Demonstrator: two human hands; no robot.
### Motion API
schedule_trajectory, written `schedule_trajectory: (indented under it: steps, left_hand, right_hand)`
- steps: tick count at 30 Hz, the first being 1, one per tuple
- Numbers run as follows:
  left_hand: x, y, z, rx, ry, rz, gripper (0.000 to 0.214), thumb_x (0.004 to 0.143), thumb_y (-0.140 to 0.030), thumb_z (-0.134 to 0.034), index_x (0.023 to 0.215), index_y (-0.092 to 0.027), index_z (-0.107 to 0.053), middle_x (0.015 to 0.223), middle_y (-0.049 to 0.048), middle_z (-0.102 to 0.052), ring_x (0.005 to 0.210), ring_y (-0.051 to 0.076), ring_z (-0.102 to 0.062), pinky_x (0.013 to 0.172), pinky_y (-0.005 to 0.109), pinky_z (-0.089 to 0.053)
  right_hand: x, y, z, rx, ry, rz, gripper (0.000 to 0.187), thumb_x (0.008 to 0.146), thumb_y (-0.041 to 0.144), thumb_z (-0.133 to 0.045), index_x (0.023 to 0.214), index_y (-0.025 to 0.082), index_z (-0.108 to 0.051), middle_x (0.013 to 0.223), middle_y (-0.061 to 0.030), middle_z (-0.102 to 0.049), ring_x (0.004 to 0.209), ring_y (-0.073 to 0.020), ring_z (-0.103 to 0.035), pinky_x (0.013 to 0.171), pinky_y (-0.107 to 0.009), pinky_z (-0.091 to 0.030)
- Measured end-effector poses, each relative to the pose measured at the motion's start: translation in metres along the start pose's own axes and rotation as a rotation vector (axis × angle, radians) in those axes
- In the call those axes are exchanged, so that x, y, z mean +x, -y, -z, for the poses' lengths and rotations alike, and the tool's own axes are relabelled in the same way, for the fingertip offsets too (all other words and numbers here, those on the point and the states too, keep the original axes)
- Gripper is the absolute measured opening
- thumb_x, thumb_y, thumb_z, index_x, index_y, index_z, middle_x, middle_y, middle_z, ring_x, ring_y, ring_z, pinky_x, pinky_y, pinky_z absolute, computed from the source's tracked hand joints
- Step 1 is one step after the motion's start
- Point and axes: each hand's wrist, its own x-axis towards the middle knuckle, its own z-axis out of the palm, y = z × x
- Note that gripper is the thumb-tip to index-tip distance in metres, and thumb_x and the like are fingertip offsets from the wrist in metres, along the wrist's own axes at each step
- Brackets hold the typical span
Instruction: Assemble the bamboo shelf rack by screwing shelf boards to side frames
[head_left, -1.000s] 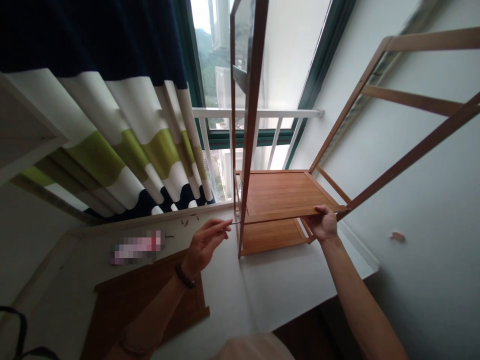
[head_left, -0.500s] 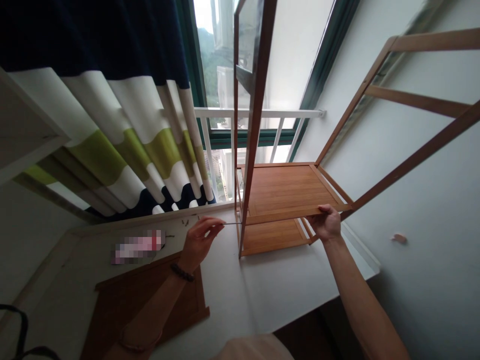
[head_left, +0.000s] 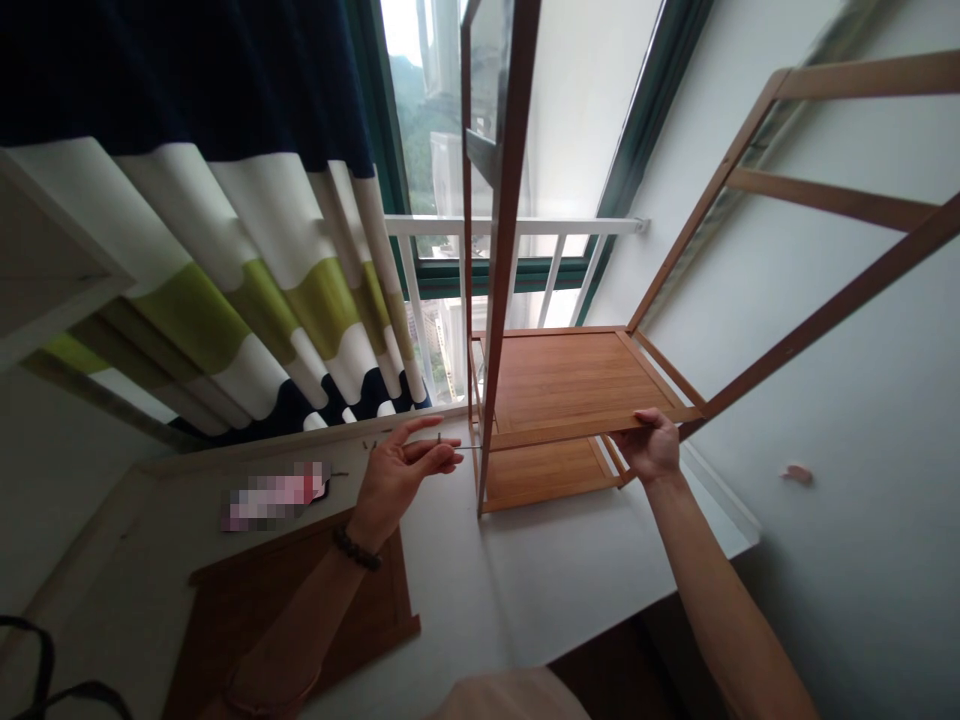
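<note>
A wooden shelf frame (head_left: 501,250) stands on the white table (head_left: 525,590) by the window. My right hand (head_left: 654,447) grips the front edge of the upper shelf board (head_left: 570,385), near its right corner. My left hand (head_left: 401,475) pinches a thin metal key (head_left: 459,447) whose tip meets the frame's front left upright; the index finger points out above it. A lower shelf board (head_left: 544,472) sits beneath the upper one.
A dark brown wooden panel (head_left: 300,600) lies flat at the table's left. Several small screws (head_left: 373,444) rest near the back edge by a blurred package (head_left: 274,494). A striped curtain (head_left: 225,270) hangs left, a white railing (head_left: 525,227) crosses the window, a white wall is right.
My left hand has turned on the thin key, its fingers regripping and the index finger lifting. My right hand stays on the upper shelf board's front edge.
</note>
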Motion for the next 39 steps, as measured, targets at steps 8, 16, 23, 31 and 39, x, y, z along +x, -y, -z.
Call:
schedule_trajectory:
  steps: [8, 16, 23, 31, 39]
  left_hand:
    - [-0.003, 0.02, -0.006, -0.045, -0.152, -0.352, 0.014, 0.063, -0.019, -0.076, 0.071, -0.015, -0.066, 0.079, 0.0048, -0.074, 0.075, 0.021, -0.07, 0.059, 0.03, -0.059]
    - [-0.003, 0.032, -0.003, -0.052, -0.055, -0.315, 0.009, 0.066, -0.022, -0.074, 0.066, -0.015, -0.067, 0.087, 0.0079, -0.074, 0.081, 0.024, -0.069, 0.064, 0.033, -0.06]
    - [-0.01, 0.031, 0.01, -0.058, 0.14, -0.153, 0.03, 0.076, -0.031, -0.064, 0.099, -0.012, -0.068, 0.097, 0.0124, -0.072, 0.095, 0.027, -0.066, 0.092, 0.046, -0.049]
    - [-0.001, 0.023, 0.008, 0.03, 0.113, -0.088, 0.034, 0.074, -0.033, -0.067, 0.1, -0.012, -0.063, 0.094, 0.012, -0.072, 0.084, 0.023, -0.068, 0.081, 0.041, -0.054]
    - [-0.006, 0.011, 0.01, 0.291, 0.029, -0.176, 0.028, 0.075, -0.035, -0.065, 0.096, -0.018, -0.07, 0.058, -0.0015, -0.06, 0.047, 0.008, -0.049, 0.045, 0.02, -0.045]
  right_hand:
    - [0.0, -0.001, 0.001, -0.02, 0.028, 0.006, 0.012, 0.06, 0.008, -0.049, 0.061, 0.018, -0.055, 0.062, -0.0001, -0.067, 0.06, -0.0176, -0.067, 0.058, -0.032, -0.059]
    - [0.0, 0.0, 0.0, -0.004, 0.005, -0.012, 0.013, 0.059, 0.007, -0.048, 0.061, 0.018, -0.055, 0.062, 0.0002, -0.068, 0.059, -0.0176, -0.066, 0.059, -0.034, -0.059]
    - [0.001, -0.001, 0.002, -0.002, 0.021, -0.009, 0.013, 0.059, 0.008, -0.049, 0.062, 0.018, -0.055, 0.061, -0.0002, -0.067, 0.061, -0.0181, -0.067, 0.056, -0.031, -0.059]
    - [0.0, -0.001, 0.0, 0.003, -0.004, -0.017, 0.014, 0.058, 0.008, -0.049, 0.063, 0.018, -0.056, 0.063, -0.0004, -0.068, 0.061, -0.0188, -0.067, 0.057, -0.034, -0.059]
    - [-0.003, 0.002, -0.004, -0.005, 0.002, 0.022, 0.013, 0.059, 0.007, -0.049, 0.061, 0.018, -0.056, 0.059, 0.0, -0.066, 0.057, -0.0166, -0.065, 0.055, -0.029, -0.058]
